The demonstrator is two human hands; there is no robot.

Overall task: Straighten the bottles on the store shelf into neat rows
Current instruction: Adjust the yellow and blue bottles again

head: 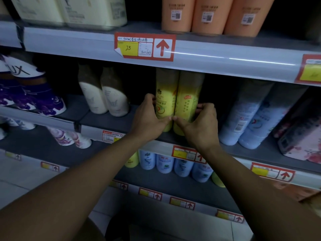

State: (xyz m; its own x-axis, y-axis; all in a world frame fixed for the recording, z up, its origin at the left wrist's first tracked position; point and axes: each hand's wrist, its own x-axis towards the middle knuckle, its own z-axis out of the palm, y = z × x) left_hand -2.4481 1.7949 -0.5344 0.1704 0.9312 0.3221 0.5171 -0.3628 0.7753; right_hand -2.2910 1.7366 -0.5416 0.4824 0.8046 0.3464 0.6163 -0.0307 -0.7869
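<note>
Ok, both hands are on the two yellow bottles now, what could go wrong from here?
1. The left hand and right hand grip the yellow bottles low down; the bottles are tall, so a push could tip them.
2. Their tops sit close under the upper shelf edge, so lifting may knock them against it.
3. The pale blue bottles at the right already lean; sliding the pair that way could nudge them over.

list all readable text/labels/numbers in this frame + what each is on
"25": handwritten on the yellow patch of the red-bordered paper price tag on the grey shelf edge.
"UX": partial lettering on the white-and-purple bottle.
Unreadable: that tag's other handwriting, the print on the two yellow bottles, orange bottles' codes, lower price tags.
</note>
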